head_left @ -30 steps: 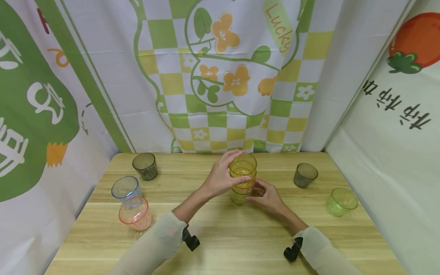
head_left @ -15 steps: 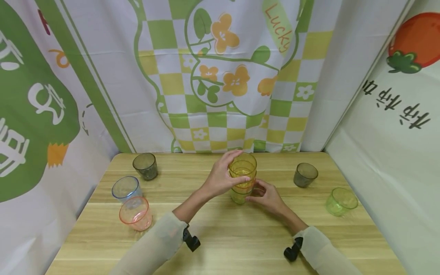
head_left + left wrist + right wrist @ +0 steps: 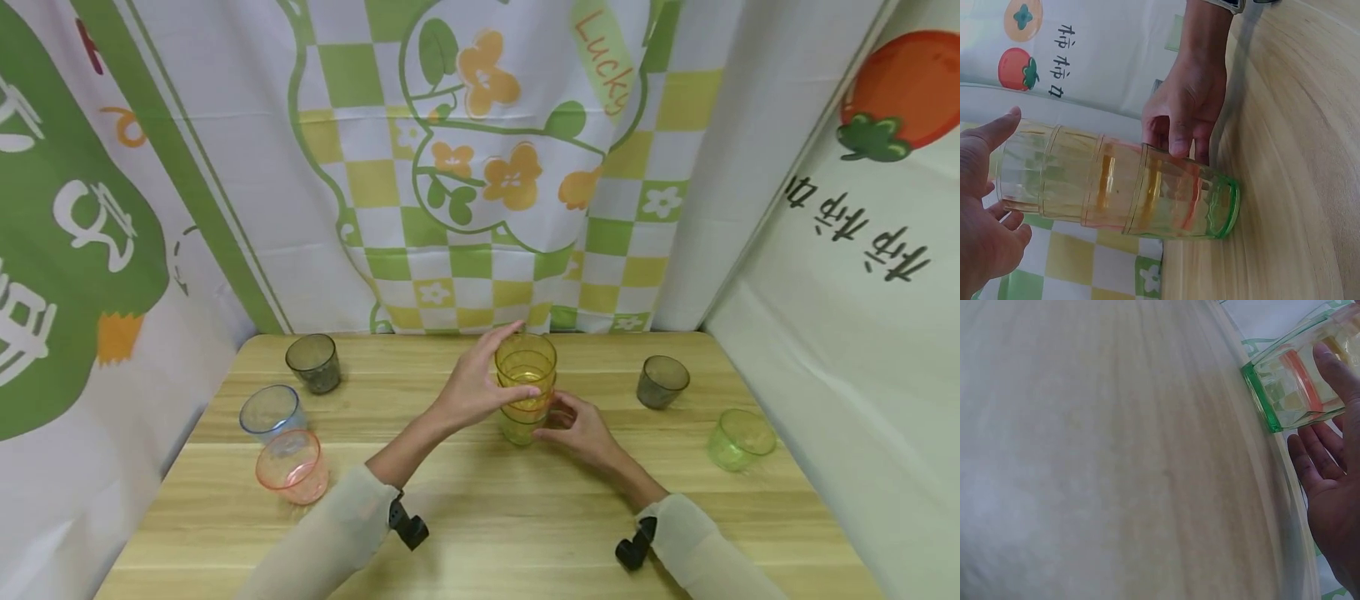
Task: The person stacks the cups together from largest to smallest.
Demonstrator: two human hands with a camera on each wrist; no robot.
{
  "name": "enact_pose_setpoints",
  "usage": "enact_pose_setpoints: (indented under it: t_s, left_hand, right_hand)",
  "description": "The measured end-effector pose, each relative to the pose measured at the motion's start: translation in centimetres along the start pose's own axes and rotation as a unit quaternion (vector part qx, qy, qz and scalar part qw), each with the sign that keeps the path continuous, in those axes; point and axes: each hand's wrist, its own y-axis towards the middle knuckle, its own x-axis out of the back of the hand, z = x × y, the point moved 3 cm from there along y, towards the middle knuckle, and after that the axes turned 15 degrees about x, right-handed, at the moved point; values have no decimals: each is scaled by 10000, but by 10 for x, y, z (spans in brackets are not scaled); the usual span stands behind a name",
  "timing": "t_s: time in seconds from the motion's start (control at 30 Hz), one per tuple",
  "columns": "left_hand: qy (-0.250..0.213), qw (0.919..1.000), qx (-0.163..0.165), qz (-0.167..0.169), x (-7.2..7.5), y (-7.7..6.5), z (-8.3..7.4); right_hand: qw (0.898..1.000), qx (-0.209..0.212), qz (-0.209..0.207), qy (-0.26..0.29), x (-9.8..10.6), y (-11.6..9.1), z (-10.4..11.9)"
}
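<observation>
A stack of nested clear plastic cups stands upright on the table's far middle. Its upper part is a yellow cup (image 3: 527, 360), with an orange-red rim lower down and a green cup (image 3: 1225, 209) at the base. My left hand (image 3: 467, 387) holds the top of the stack, thumb in front and fingers round the far side. Low on the right, my right hand (image 3: 588, 435) grips the lower part, its thumb (image 3: 1335, 369) on the wall of the green cup. Some right fingers are hidden behind the stack in the head view.
On the table's left are a grey cup (image 3: 313, 364), a blue-rimmed cup (image 3: 272, 412) and a red-rimmed cup (image 3: 294, 468). On the right stand another grey cup (image 3: 663, 383) and a light green cup (image 3: 741, 442). A patterned curtain (image 3: 480, 208) hangs behind the wooden table (image 3: 525, 533).
The head view has shifted slightly, so everything sits a little further left in it. Both hands stay on the stack, and no cup has visibly moved on the table.
</observation>
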Motion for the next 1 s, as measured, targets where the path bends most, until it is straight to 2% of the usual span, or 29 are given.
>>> enact_pose_setpoints:
  t_s: [0.33,0.57,0.77,1.0]
  left_hand:
    - [81,9997,121,-194,19,-11,9]
    - [163,9992,191,-308,38,-23,20]
    - [209,9983,402,-355,54,-35,30]
    - [316,9976,410,-468,67,-46,39]
  right_hand:
    - [9999,-122,-20,-45,-2,0,2]
    - [9998,-201,-38,-55,-2,1,4]
    - [9996,-286,-40,10,-2,0,3]
    - [9996,-281,-59,24,-2,-1,2]
